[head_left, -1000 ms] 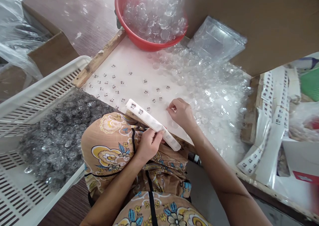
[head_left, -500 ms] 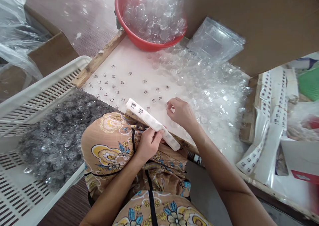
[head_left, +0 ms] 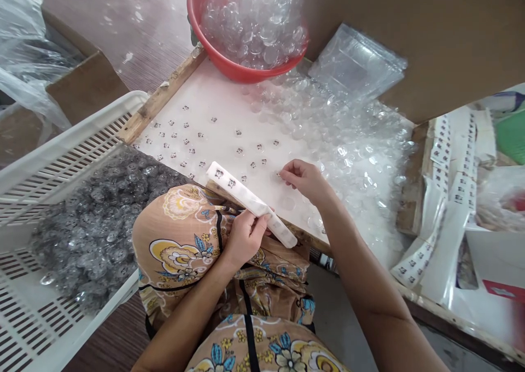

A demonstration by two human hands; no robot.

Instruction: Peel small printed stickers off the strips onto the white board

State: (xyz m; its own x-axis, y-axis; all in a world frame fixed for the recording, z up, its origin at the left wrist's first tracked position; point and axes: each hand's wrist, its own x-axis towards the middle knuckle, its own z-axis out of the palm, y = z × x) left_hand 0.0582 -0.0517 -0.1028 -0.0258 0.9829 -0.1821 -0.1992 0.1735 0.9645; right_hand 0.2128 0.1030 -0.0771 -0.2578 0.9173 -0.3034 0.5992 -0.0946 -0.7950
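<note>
My left hand grips a folded white strip of stickers with small black printed figures, held over my lap by the board's near edge. My right hand is closed, its thumb and forefinger pinched low over the white board. A tiny dark spot shows at the fingertips, too small to name. To the left of that hand, several clear discs with black figures lie scattered on the board. Plain clear discs spread thickly to its right.
A red basin heaped with clear discs stands at the back. On the left, a white slotted crate holds a pile of printed discs. Clear plastic bags lie behind. More sticker strips hang at the right, past a wooden edge.
My right hand has shifted slightly right, with its fingers now angled down toward the board. My left hand and the sticker strip have stayed in place.
</note>
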